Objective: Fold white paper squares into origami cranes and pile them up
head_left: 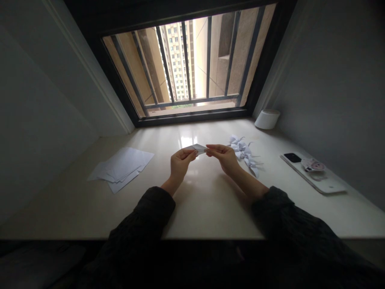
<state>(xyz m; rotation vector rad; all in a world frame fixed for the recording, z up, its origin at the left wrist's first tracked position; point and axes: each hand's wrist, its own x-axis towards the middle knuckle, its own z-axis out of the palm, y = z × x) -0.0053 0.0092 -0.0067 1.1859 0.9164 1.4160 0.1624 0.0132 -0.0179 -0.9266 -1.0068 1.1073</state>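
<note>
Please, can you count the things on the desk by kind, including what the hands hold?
Folded paper piece, held between left hand and right hand: 1
Stack of flat white sheets: 1
Pile of finished folded paper figures, number unclear: 1
Phone: 1
White round container: 1
Total: 5

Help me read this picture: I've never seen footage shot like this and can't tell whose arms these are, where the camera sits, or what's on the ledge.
The camera is worn on a person's head, looking down at their own bare hands. The left hand and right hand pinch a small folded piece of white paper between them, above a pale ledge by a barred window. On the ledge lie loose paper sheets, a pile of folded paper figures, a white phone and a white round container.
</note>
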